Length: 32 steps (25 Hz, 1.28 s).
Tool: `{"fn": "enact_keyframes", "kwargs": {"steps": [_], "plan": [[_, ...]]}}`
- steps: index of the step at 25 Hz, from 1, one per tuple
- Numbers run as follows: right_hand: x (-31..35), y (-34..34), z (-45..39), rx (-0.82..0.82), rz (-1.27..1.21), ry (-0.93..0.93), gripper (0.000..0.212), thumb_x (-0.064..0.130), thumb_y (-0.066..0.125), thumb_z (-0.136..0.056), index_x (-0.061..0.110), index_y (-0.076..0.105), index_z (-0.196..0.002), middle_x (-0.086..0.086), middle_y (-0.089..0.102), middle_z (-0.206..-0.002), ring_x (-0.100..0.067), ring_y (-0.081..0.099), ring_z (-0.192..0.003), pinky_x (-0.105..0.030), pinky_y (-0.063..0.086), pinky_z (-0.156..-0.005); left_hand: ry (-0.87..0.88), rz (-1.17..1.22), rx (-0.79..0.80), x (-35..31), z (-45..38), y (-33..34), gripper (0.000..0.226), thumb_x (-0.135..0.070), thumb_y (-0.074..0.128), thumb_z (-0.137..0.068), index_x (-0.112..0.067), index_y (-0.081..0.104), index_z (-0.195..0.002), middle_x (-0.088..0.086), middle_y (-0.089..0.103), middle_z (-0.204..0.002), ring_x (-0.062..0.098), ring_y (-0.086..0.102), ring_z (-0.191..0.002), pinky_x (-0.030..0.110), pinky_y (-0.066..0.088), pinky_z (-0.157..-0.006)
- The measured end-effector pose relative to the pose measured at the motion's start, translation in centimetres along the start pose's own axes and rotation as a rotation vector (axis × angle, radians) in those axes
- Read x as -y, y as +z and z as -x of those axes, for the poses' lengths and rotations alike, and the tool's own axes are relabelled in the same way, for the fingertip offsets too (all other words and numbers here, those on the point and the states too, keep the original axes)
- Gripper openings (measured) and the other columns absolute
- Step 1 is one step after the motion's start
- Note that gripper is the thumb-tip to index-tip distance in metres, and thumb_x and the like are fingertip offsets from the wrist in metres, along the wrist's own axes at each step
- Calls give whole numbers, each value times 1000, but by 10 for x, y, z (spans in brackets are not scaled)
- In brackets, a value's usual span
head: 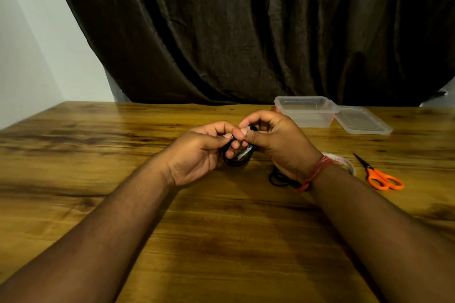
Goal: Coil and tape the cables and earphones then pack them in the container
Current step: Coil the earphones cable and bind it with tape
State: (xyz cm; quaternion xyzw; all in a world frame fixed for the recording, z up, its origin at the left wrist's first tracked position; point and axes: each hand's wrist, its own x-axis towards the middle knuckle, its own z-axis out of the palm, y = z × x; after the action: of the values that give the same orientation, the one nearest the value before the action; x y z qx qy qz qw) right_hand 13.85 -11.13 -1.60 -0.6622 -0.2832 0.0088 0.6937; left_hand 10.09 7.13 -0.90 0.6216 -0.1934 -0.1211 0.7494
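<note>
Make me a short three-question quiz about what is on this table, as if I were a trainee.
1. True or false: the clear plastic container has its lid on.
2. Which tool lies right of the roll of clear tape? A) orange-handled scissors B) a knife C) a stapler
3. What do the left hand and right hand hold between them?

Key:
1. False; the clear lid lies beside it on the wooden table.
2. A.
3. A coiled black cable with metal plugs.
</note>
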Motion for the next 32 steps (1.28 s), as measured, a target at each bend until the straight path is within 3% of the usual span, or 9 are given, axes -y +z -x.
{"fn": "enact_keyframes", "kwargs": {"steps": [5,9,13,16,22,25,27,29,32], "plan": [[-1,0,0,-4,-10,20,11,1,64,-88,7,65,-96,-23,62,-94,-33,62,-86,-41,52,-80,-9,20,2,2,-1,1,18,1,49,-87,-4,62,-98,2,58,-82,11,45,-69,26,38,-69],[-2,1,0,-4,0,38,12,-1,61,-90,5,65,-100,-15,65,-90,-28,63,-83,-34,53,-75,-28,47,-47,3,-4,2,22,-8,48,-85,-4,65,-98,4,54,-81,10,44,-67,24,37,-67],[0,-3,-2,14,53,70,20,9,56,-97,19,66,-111,-13,65,-97,-22,61,-91,-36,51,-77,-5,122,-100,4,-7,2,25,-22,48,-89,-4,62,-96,4,49,-79,10,42,-66,23,35,-68],[6,-13,-4,-67,129,71,23,13,54,-98,25,64,-115,-12,64,-96,-18,63,-88,-29,55,-70,32,111,-162,6,-9,0,28,-27,49,-90,-4,64,-95,3,49,-79,9,42,-64,21,36,-64],[42,-58,-7,-371,243,-58,14,15,57,-97,26,65,-96,0,70,-88,-12,68,-77,-24,53,-65,122,-261,-331,18,-14,5,26,-12,42,-101,-15,66,-90,10,49,-85,2,44,-58,21,36,-60],[57,-89,-2,-450,353,-87,13,16,57,-96,24,66,-91,2,70,-81,-11,68,-71,-24,53,-61,135,-558,-358,19,-13,6,23,-14,45,-101,-23,65,-93,-4,62,-95,-11,51,-61,14,41,-61],[57,-112,5,-292,702,-39,9,20,60,-95,23,67,-91,2,70,-82,-11,67,-74,-28,53,-68,106,-658,-361,19,-11,7,21,-21,46,-102,-27,65,-96,-13,63,-103,-17,54,-73,17,41,-66],[51,-131,22,-31,986,52,6,28,64,-92,26,69,-94,6,71,-89,-8,67,-85,-31,53,-79,74,-681,-368,21,-7,10,20,-27,46,-101,-32,65,-98,-15,63,-108,-8,56,-90,24,37,-69],[42,-143,48,257,1043,194,6,37,73,-84,35,70,-89,17,72,-88,3,66,-84,-22,51,-76,41,-678,-408,27,-5,19,15,-32,51,-99,-36,65,-96,-15,64,-105,4,58,-93,28,39,-67]]}}
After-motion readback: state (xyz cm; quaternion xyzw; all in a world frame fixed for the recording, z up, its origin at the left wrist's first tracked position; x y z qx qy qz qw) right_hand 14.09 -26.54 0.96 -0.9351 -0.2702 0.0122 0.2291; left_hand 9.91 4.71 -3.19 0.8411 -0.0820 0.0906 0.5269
